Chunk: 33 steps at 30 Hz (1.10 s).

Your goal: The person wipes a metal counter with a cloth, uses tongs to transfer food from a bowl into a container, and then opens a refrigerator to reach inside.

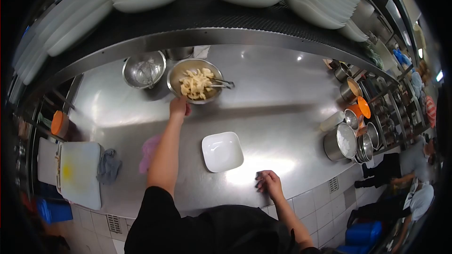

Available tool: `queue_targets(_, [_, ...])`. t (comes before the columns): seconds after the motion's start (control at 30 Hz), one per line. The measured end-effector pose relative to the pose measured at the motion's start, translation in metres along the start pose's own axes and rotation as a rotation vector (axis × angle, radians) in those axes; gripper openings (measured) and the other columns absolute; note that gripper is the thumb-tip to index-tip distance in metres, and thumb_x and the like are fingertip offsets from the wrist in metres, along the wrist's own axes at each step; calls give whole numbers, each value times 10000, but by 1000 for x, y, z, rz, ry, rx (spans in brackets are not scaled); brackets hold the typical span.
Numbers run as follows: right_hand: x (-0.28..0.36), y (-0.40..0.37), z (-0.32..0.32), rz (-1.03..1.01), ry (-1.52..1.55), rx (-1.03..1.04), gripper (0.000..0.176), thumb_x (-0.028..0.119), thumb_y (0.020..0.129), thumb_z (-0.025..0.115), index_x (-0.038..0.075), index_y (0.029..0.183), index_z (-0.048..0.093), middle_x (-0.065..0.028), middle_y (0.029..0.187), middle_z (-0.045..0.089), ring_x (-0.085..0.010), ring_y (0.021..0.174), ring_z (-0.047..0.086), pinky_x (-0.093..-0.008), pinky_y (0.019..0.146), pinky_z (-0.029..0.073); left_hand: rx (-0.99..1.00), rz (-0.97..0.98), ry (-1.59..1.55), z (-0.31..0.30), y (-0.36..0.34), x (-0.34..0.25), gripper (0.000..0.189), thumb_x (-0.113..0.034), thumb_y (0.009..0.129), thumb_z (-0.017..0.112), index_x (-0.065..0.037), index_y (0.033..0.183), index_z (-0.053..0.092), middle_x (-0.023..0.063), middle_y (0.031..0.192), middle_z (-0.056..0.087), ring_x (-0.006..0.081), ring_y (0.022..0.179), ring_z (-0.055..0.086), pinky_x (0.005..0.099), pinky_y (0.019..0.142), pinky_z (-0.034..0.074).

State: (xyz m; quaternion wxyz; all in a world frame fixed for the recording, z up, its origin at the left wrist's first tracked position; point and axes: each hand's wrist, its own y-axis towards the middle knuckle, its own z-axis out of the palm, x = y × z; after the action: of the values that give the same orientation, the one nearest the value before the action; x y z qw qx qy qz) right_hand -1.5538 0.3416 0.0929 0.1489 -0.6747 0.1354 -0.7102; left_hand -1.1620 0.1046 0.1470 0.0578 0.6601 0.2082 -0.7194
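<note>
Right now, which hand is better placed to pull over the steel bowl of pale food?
Left, likely: the left hand is at the rim of the round steel bowl of pale food; the right hand rests on the steel counter, nearer the white square dish.

Steel counter (282, 89), white tiles (310, 204), plate shelf (188, 21).
</note>
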Motion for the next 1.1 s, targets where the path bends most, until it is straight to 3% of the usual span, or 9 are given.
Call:
queue_targets(0.1, [35,14,15,-200,-255,-50,235,183,899,538,20,1065,568,-59,862,617,-128,711,579,-241,635,474,23,-35,-38,-3,-52,13,274,-270,865,523,3,837,539,106,669,590,171,468,572,278,366,435])
queue_targets(0.17, [69,28,33,-524,-613,-99,315,201,843,592,19,1098,561,-115,1030,569,-186,887,562,-277,707,475,40,-57,-51,-4,-81,22,267,-266,869,525,1,855,537,109,688,597,170,479,577,274,370,436])
queue_targets(0.27, [120,52,73,-1070,-989,-316,494,252,821,627,55,1244,467,-174,1106,535,-313,950,571,-396,769,480,89,-29,-65,-6,-110,31,249,-245,883,514,2,874,542,106,740,608,162,513,591,258,395,446])
queue_targets(0.37, [153,70,111,-1037,-1108,-302,562,301,810,636,56,1277,442,-194,1156,516,-338,1029,546,-430,812,471,107,-26,-47,-7,-122,32,253,-248,886,510,2,901,549,97,739,609,145,522,593,251,405,449])
queue_targets(0.43, [165,85,126,-480,-1286,-57,587,349,790,646,71,1264,440,-201,1149,540,-355,1013,562,-441,825,469,132,-31,-17,-8,-128,27,254,-259,884,526,-6,906,540,96,754,606,149,527,589,253,407,445])
queue_targets(0.67, [219,120,142,-489,-1728,85,448,368,769,645,63,1085,556,-152,1012,629,-306,966,598,-405,790,486,164,-31,86,-12,-123,24,290,-306,882,542,-17,910,534,103,779,615,146,531,584,249,409,437])
queue_targets(0.73, [261,91,145,-443,-1913,143,254,133,742,539,73,967,641,-128,975,655,-267,924,629,-374,755,508,155,-32,100,-14,-121,26,301,-320,880,542,-19,890,537,90,763,616,137,525,583,246,408,435])
queue_targets(0.83, [288,67,135,-517,-1978,119,259,119,741,532,80,975,636,-124,976,653,-275,915,628,-378,756,506,123,-8,122,-15,-122,27,305,-329,877,555,-30,839,512,82,751,608,133,527,581,245,407,430])
queue_targets(1.1, [232,87,133,-685,-1869,68,296,130,744,559,83,1033,596,-128,938,638,-274,889,626,-369,722,514,84,99,179,-13,-121,24,245,-260,873,587,-44,814,487,56,751,577,119,554,576,240,420,424])
